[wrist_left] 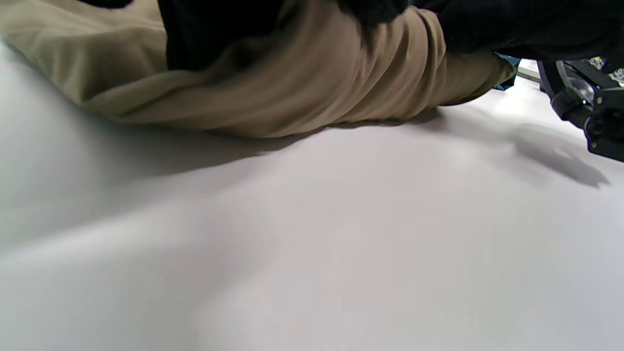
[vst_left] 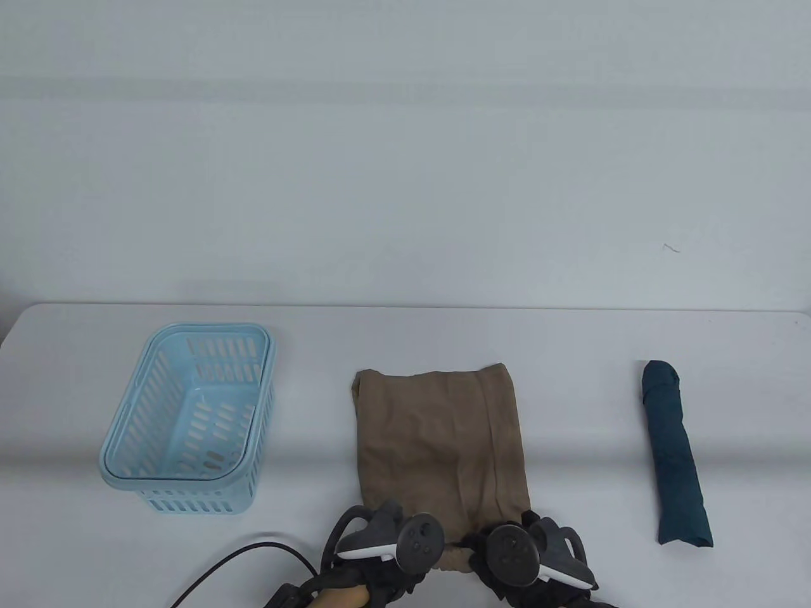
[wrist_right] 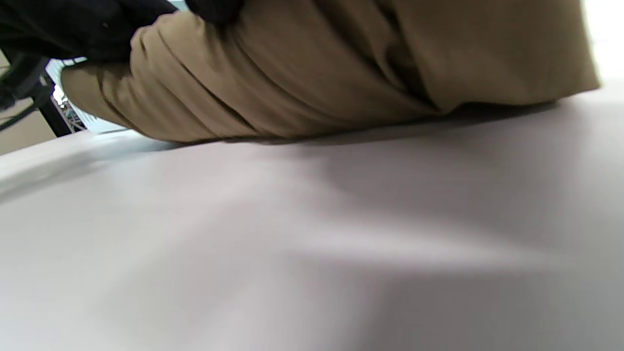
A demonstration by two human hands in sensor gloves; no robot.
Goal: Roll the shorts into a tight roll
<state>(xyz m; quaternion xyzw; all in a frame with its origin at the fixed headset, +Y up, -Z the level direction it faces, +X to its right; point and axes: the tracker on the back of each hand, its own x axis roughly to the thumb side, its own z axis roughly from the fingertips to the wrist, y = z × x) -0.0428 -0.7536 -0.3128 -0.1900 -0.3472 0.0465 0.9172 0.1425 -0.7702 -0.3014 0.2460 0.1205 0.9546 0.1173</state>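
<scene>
The tan shorts lie folded flat near the middle of the counter, their near end at the counter's front edge, where both hands work. The left hand and the right hand sit side by side on that near end, and the wrist views show gloved fingers curled over a bunched, already turned-over fold of cloth, so each hand appears to grip the start of the roll, though the trackers hide the fingers from above.

The step in hand looks like the first turns of the roll; most of the shorts still lie flat toward the back edge. The next move calls for pushing the fold away evenly with both hands, keeping it tight and square.

A blue basket stands toward the left edge, and a dark teal rolled garment lies toward the right edge.
</scene>
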